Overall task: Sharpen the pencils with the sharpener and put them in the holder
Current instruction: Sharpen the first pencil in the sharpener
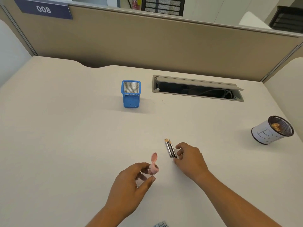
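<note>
I'm at the start of a sharpening round, picking a pencil. My left hand (131, 182) is curled around the clear-bodied pink sharpener (147, 172), thumb and fingers pinching it just above the bench (65, 136), its hinged cap flipped open and up. My right hand (188, 158) reaches in from the right, palm down, fingers loosely spread and hooked at the blunt ends of the pencils (170, 148), which lie side by side with tips pointing away; nothing is gripped yet. Next I judge I must separate one pencil, lift it and line its tip up with the sharpener's mouth. The blue mesh holder (130, 94) stands well apart, farther back, apparently empty.
</note>
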Available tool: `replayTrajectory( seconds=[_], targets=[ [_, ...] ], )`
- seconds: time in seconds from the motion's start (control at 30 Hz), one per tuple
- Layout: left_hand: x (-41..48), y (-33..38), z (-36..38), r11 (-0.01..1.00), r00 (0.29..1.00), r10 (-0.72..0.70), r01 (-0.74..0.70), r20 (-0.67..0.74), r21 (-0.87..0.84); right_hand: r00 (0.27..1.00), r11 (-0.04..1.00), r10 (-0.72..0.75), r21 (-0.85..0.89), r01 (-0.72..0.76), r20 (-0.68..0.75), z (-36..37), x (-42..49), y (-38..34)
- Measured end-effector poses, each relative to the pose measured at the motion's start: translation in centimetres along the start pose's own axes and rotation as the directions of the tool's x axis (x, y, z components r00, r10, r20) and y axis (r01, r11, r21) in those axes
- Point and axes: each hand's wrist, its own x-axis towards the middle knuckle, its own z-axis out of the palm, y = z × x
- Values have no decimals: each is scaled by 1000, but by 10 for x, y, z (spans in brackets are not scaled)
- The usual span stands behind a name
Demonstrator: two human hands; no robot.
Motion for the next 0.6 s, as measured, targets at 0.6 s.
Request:
replayTrajectory(
  seconds=[0.6],
  targets=[
    [-2, -1, 8, 1000, 997, 1, -3, 78, 27, 990, 994, 38, 105, -23, -136, -4, 1, 5]
  ],
)
